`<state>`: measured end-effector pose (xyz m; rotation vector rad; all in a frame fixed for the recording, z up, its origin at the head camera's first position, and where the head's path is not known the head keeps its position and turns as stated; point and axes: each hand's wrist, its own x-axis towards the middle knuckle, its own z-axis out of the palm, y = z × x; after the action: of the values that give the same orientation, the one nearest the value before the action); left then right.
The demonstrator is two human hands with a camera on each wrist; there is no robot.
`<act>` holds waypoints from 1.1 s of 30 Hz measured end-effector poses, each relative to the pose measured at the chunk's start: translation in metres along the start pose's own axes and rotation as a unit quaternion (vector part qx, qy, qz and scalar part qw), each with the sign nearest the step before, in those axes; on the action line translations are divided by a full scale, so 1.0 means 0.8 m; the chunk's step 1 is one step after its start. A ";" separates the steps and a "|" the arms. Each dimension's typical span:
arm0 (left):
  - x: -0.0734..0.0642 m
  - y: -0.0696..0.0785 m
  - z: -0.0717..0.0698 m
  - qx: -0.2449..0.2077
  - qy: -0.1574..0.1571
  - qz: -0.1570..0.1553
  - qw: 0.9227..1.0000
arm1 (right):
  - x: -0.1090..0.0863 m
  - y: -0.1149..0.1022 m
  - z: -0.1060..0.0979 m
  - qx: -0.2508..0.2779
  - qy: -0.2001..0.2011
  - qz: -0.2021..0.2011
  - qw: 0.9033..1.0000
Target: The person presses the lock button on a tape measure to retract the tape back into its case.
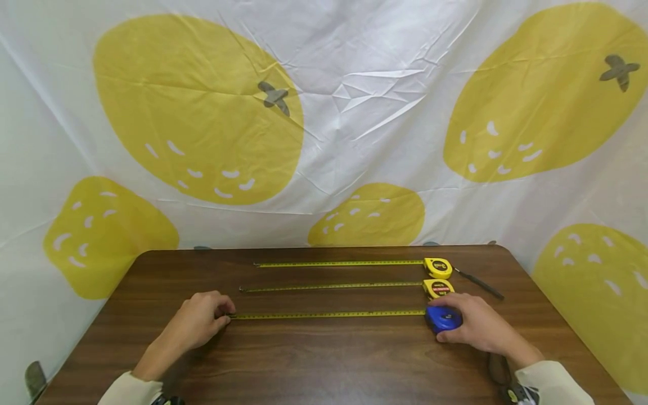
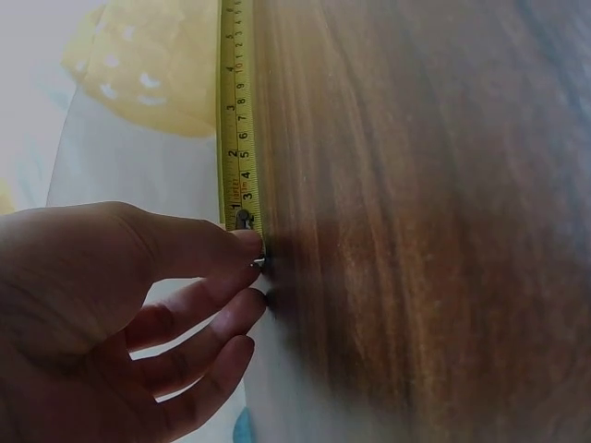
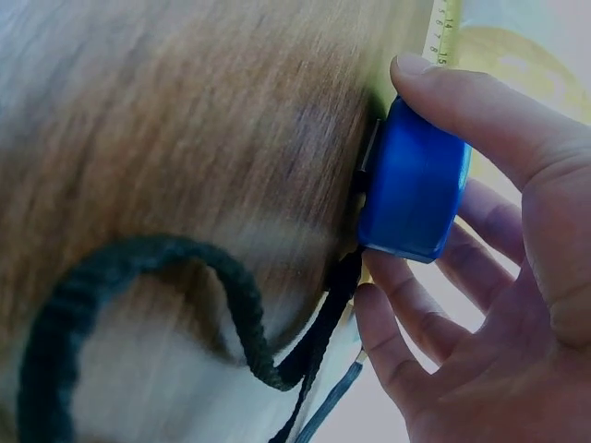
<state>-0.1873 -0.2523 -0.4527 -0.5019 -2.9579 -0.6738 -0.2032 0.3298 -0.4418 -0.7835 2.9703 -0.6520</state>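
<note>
A blue tape measure (image 1: 443, 319) lies at the table's right side, and my right hand (image 1: 478, 326) grips its case between thumb and fingers. Its yellow blade (image 1: 329, 315) runs left across the table to my left hand (image 1: 199, 320). In the left wrist view, thumb and forefinger pinch the blade's hooked end (image 2: 244, 220). A black wrist strap (image 3: 231, 277) trails from the blue case in the right wrist view. Behind it, a yellow tape measure with a red label (image 1: 438, 288) has its blade out, partly hidden by my right hand. Farther back, another yellow tape measure (image 1: 437, 268) also has its blade extended.
A thin dark pen-like tool (image 1: 481, 283) lies to the right of the yellow tape measures. The brown wooden table (image 1: 314, 365) meets a white cloth (image 1: 364, 140) printed with yellow fruit along its back and sides.
</note>
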 end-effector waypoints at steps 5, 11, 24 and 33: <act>0.000 0.000 -0.001 0.004 0.007 0.005 1.000 | 0.001 -0.001 0.001 -0.004 0.002 -0.001 1.000; -0.001 0.000 -0.003 0.003 0.015 0.013 1.000 | 0.002 0.001 0.000 -0.006 -0.002 0.000 1.000; 0.002 -0.001 -0.007 0.003 0.043 0.030 0.999 | 0.000 0.005 -0.001 -0.016 0.038 -0.028 0.999; 0.003 -0.002 -0.008 -0.007 0.049 0.026 0.998 | 0.002 0.008 -0.011 -0.008 0.055 -0.045 0.997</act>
<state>-0.1898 -0.2559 -0.4471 -0.5297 -2.8394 -0.6936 -0.2084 0.3374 -0.4363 -0.9154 3.0568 -0.6989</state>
